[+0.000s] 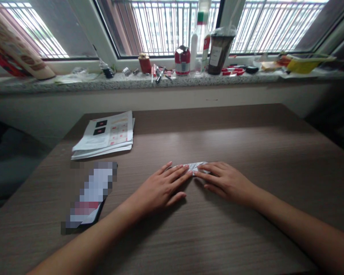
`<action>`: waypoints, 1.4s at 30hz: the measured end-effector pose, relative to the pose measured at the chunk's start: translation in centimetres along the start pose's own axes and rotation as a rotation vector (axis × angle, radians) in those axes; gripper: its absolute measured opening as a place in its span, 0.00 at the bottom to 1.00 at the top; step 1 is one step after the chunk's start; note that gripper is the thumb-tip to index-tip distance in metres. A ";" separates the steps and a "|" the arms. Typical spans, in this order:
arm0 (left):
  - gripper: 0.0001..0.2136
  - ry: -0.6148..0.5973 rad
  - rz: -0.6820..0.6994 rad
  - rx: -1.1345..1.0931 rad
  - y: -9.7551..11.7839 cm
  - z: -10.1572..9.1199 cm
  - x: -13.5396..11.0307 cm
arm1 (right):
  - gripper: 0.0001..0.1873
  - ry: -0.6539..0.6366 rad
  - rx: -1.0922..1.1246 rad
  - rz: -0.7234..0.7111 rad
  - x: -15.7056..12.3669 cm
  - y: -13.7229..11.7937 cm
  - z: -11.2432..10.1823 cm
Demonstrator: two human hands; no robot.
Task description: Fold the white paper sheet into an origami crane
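A small folded piece of white paper [193, 166] lies flat on the brown wooden table [246, 145], near its middle. My left hand [162, 187] rests palm down with its fingers stretched out, the fingertips pressing on the paper's left part. My right hand [225, 180] lies flat too, fingers extended, its fingertips on the paper's right part. The fingertips of both hands nearly meet over the paper, and most of the paper is hidden under them.
A stack of printed sheets [106, 134] lies at the table's far left. A phone [90, 198] with a blurred screen sits near my left forearm. The stone windowsill [74, 82] behind holds a red can [182, 60], a bottle [200, 38], a dark cup [219, 51] and small items.
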State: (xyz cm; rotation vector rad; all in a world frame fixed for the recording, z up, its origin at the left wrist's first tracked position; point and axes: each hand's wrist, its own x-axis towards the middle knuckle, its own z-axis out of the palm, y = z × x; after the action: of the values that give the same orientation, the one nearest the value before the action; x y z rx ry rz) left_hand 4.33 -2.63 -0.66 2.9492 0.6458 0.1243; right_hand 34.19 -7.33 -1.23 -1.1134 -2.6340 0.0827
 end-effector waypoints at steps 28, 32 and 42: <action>0.24 -0.075 -0.022 -0.068 -1.6 -2.2 -2.8 | 0.28 -0.037 0.163 -0.059 -1.4 1.8 -0.3; 0.22 -0.042 -0.047 -0.059 -1.4 -1.8 -2.6 | 0.27 -0.026 0.185 -0.059 -1.4 1.8 -0.4; 0.19 0.032 -0.015 -0.032 -1.1 -1.5 -1.1 | 0.24 -0.018 0.079 -0.043 -1.0 1.5 -0.4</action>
State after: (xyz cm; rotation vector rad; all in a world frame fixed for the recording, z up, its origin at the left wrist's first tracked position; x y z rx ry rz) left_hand 2.73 -1.92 0.58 2.9172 0.6636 0.1783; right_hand 35.98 -7.03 -1.29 -1.0344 -2.6444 0.1874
